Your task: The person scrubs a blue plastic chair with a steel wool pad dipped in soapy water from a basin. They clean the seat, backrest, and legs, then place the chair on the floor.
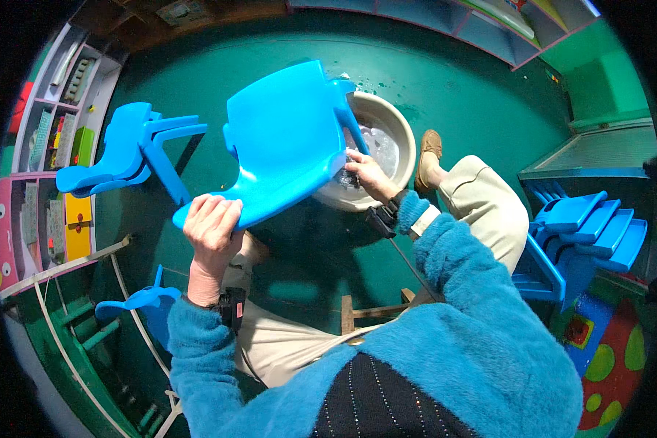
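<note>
A small blue plastic chair (pixel 285 120) is tilted up in front of me, partly over a round beige tub (pixel 405 139). My left hand (pixel 213 223) is closed round its near left edge, fingers on top. At the chair's right side, my right hand (pixel 371 175) has its fingers curled in beside the edge. Something greyish shows under those fingertips, too small and hidden to name. Sudsy water (pixel 383 142) and pale material show inside the tub, whose left part is hidden behind the chair.
More blue chairs stand at the left (pixel 128 150), and a stack of blue chairs (pixel 584 226) at the right. A white-railed metal frame (pixel 62 336) is at the lower left, near shelves (pixel 69 109). Water drops dot the green floor (pixel 409 84) behind the tub. A wooden stool (pixel 348 314) is below me.
</note>
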`<action>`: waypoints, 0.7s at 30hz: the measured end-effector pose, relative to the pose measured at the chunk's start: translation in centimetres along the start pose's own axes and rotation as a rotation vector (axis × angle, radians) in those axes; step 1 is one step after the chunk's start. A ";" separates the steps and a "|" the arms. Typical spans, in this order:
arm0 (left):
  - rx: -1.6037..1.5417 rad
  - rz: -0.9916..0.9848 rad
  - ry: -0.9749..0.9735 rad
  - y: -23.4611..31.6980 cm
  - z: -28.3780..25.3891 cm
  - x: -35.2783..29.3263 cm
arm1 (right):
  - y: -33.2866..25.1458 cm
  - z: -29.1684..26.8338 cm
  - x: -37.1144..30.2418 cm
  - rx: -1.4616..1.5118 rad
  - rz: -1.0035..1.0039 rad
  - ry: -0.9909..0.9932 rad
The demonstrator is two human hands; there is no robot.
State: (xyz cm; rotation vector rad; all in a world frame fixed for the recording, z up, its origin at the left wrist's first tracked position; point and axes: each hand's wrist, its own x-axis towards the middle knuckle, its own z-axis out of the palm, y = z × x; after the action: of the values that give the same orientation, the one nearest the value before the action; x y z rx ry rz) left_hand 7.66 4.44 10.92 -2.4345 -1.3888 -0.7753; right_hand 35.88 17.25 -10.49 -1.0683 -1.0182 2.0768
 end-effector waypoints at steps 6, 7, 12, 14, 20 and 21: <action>-0.062 -0.205 -0.004 -1.3 0.9 -1.9 | 0.9 -2.4 -0.2 -0.028 0.028 0.137; -0.080 -0.229 0.004 -1.8 0.8 -2.2 | 1.2 -3.1 0.1 -0.027 0.015 0.197; -0.141 -0.437 0.009 -3.0 -0.2 -3.6 | 3.0 -5.6 1.7 0.044 -0.095 0.397; -0.158 -0.492 -0.051 -2.9 -0.7 -3.9 | 3.5 -5.7 2.0 0.040 -0.138 0.479; -0.246 -0.576 -0.099 -2.4 -0.8 -3.7 | 1.6 -3.7 2.1 -0.087 -0.230 0.334; -0.231 -0.581 -0.093 -2.3 -0.7 -3.8 | 1.1 -3.3 2.0 -0.105 -0.322 0.261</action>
State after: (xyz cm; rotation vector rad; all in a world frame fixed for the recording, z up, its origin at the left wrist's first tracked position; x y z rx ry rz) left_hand 3.87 2.57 9.27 -2.2539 -2.2003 -0.9975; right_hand 37.48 19.42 -13.45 -1.1108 -1.0937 1.5983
